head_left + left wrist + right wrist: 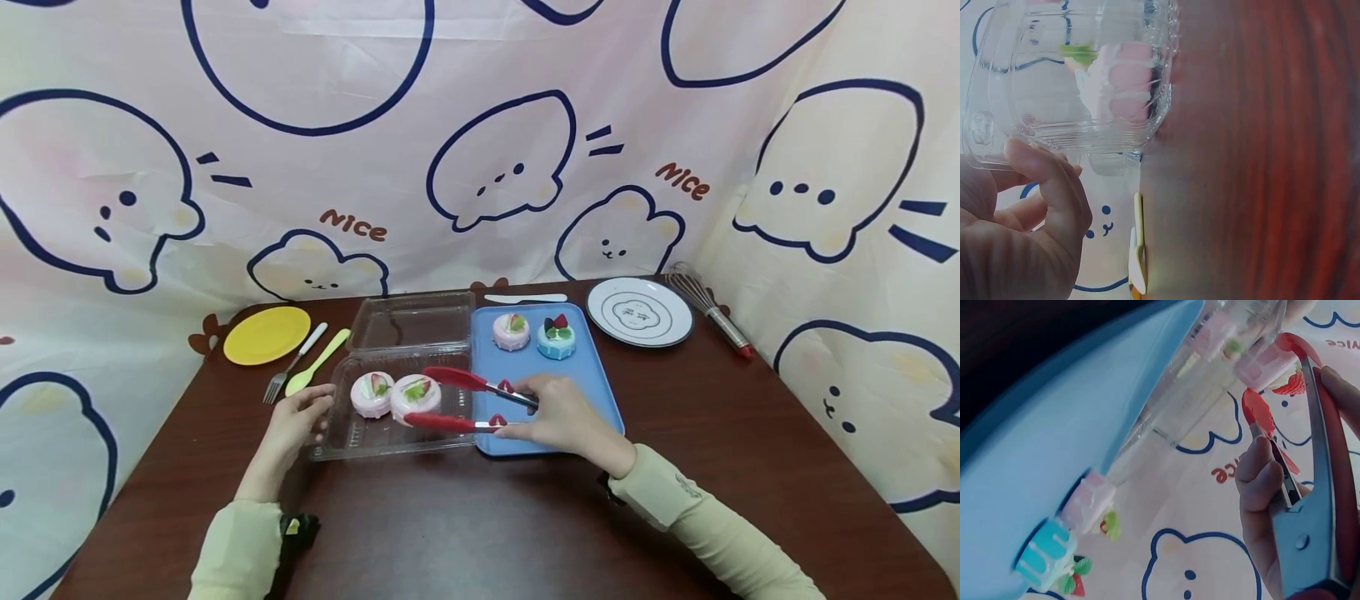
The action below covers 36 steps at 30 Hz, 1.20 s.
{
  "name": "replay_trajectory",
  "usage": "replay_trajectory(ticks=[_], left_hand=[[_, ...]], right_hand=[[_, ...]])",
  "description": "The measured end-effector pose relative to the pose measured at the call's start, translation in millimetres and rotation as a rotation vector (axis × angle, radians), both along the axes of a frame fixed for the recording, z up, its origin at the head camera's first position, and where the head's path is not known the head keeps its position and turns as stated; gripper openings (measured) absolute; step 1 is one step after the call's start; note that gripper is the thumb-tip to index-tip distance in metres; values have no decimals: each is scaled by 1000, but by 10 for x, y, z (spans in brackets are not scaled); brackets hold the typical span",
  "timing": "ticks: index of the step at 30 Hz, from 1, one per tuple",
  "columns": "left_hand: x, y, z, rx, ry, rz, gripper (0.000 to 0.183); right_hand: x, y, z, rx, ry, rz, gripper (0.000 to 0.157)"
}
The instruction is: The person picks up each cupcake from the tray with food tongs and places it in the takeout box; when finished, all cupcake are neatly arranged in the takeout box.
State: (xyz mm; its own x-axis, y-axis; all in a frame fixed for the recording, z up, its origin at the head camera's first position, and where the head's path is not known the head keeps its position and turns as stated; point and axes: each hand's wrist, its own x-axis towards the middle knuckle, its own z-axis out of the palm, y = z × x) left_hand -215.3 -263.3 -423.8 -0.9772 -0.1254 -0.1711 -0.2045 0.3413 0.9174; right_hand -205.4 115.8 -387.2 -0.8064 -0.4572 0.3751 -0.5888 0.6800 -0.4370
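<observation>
Pale sleeves (663, 492) reach over a brown table (450, 525). Just beyond, the right hand (570, 419) grips red-tipped tongs (442, 423), spread apart, one tip on each side of a pink cake (414, 402). That cake sits beside a second pink cake (369, 400) in a clear container (375, 442). The left hand (296, 418) has bent fingers at the container's left edge; whether they pinch it, I cannot tell. On the right, a blue tray (501, 364) bears a third pink cake (510, 336) and a blue cake (557, 345). Farther back lie a yellow plate (267, 336), a white plate (678, 321) and a whisk (712, 308).
</observation>
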Motion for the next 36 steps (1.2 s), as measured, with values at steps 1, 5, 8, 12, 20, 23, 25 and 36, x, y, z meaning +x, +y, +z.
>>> replay_trajectory(ticks=[1,5,8,12,20,23,25,36], left_hand=[[0,0,2,1,1,1,39],[5,2,7,5,2,3,39],[13,7,7,3,-2,1,39],[18,0,5,-3,-5,1,39],[12,-5,11,-6,3,-4,40],[7,-3,13,-5,0,-5,40],[4,-2,15,-4,-1,-3,40],[-3,17,6,-10,-12,21,39]], right_hand=[[1,-21,-3,6,-10,3,55],[7,-94,-18,25,-44,29,53],[11,-131,-29,41,-57,43,51],[-9,-174,-9,65,-57,50,52],[-82,-279,107,128,-92,86,50],[-103,-330,147,178,-101,77,51],[-117,-366,166,210,-107,67,53],[-173,-490,162,267,-143,78,52]])
